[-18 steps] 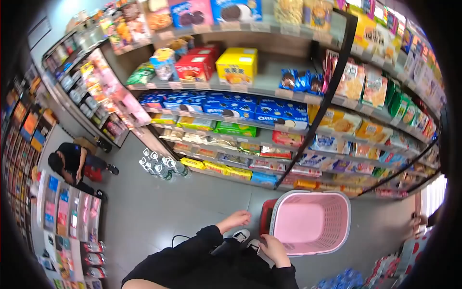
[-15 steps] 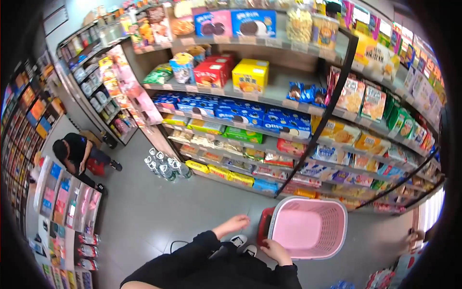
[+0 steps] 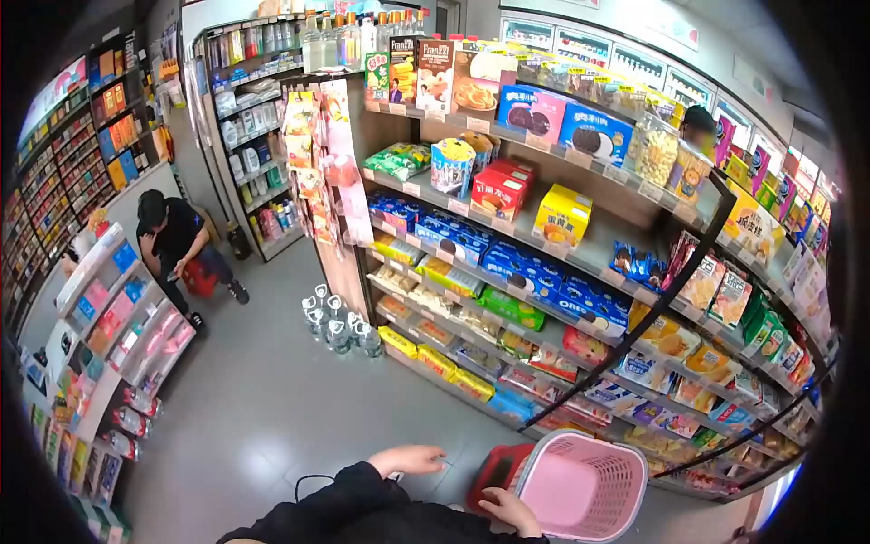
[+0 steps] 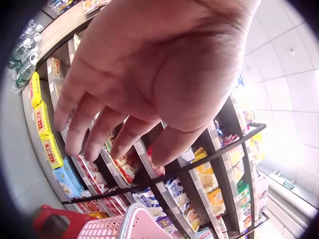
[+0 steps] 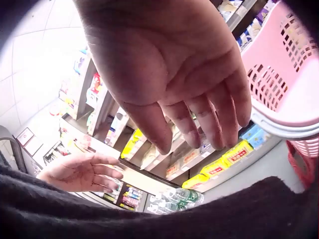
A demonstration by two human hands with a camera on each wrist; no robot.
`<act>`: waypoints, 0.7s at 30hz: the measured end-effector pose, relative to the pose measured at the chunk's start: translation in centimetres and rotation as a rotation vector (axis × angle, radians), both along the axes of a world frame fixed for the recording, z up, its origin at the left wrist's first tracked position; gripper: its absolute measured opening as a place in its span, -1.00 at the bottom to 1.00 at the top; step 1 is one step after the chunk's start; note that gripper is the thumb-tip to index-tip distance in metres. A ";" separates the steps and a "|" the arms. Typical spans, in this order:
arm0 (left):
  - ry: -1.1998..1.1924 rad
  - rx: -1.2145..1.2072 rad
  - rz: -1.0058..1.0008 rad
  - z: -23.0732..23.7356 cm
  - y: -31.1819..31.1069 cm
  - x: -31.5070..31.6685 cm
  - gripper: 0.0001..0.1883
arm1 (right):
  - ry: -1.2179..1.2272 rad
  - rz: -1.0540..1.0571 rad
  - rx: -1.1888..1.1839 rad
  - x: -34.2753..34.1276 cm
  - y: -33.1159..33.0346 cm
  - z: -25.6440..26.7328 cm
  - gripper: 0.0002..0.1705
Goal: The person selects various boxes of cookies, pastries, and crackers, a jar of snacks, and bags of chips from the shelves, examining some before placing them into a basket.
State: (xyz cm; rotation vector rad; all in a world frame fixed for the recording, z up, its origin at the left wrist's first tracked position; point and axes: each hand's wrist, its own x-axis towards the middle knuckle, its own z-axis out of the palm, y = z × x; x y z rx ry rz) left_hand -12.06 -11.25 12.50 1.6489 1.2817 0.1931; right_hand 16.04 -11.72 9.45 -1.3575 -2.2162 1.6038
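Note:
Low in the head view, the left hand [image 3: 410,460] is held out over the floor, palm facing inward, touching nothing. The left wrist view shows the same hand [image 4: 149,74] with its fingers spread and loosely bent, nothing in them. The right hand [image 3: 510,510] is beside the near left rim of a pink basket [image 3: 580,485]; contact with it cannot be told. In the right wrist view that hand [image 5: 174,74] hangs empty with relaxed fingers, the pink basket [image 5: 291,74] to its right. A red basket [image 3: 497,473] shows at the pink one's left side.
Shelves of packaged snacks [image 3: 507,263] stand ahead and to the right. Clear bottles [image 3: 340,331] are on the grey floor [image 3: 272,399] by the shelf end. At left, a person in dark clothes [image 3: 177,240] sits behind a display stand [image 3: 118,317]. Another person's head [image 3: 698,127] shows beyond the shelves.
The head view has tilted up and turned, so more of the shop's back shows. The hands and pink basket appear lower in the frame, and both hands remain empty.

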 end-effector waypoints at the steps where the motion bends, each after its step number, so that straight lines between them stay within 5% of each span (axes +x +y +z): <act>1: 0.005 0.039 -0.055 -0.2 0.4 -0.9 -0.44 | 0.000 -0.013 0.008 -1.3 0.6 0.6 -0.50; 3: -0.030 0.021 -0.089 -0.7 1.6 -3.0 -0.43 | -0.035 0.101 0.192 -4.2 1.8 2.0 -0.50; 9: -0.029 0.124 -0.170 2.8 4.8 -10.3 -0.44 | 0.016 0.180 0.215 -12.6 6.2 1.8 -0.51; 15: -0.022 0.146 -0.124 3.3 7.9 -16.3 -0.43 | -0.011 0.198 0.076 -18.2 9.5 6.1 -0.48; 16: -0.007 0.137 -0.146 2.4 8.7 -16.8 -0.42 | -0.202 0.118 -0.141 -20.3 9.8 12.0 -0.49; 21: -0.054 0.173 -0.152 2.3 13.2 -18.0 -0.41 | -0.140 0.099 0.004 -20.6 13.8 10.8 -0.65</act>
